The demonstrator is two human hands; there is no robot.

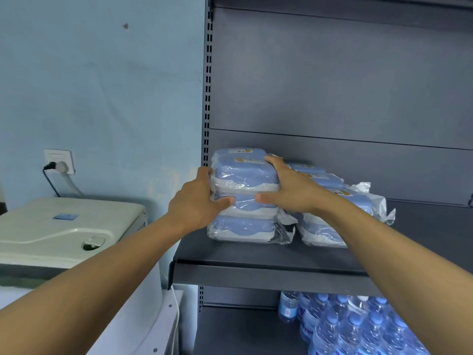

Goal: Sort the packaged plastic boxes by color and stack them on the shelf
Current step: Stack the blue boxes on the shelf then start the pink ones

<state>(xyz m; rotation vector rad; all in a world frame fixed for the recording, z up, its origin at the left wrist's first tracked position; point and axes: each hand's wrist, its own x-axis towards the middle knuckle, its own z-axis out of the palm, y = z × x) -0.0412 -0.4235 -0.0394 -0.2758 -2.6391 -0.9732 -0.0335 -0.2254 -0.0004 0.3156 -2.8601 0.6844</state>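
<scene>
Both hands, left hand [197, 201] and right hand [289, 188], grip the stack of blue plastic-wrapped boxes [244, 180] on the dark grey metal shelf [256, 254]; a second stack of wrapped blue boxes [330, 226] sits just beside.

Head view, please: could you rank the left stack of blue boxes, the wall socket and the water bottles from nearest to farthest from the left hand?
1. Left stack of blue boxes: the left hand holds its side.
2. Wall socket: on the wall, far left.
3. Water bottles: lower shelf, bottom right.

Right stack [332, 226] partly hidden behind right forearm [371, 239].
</scene>
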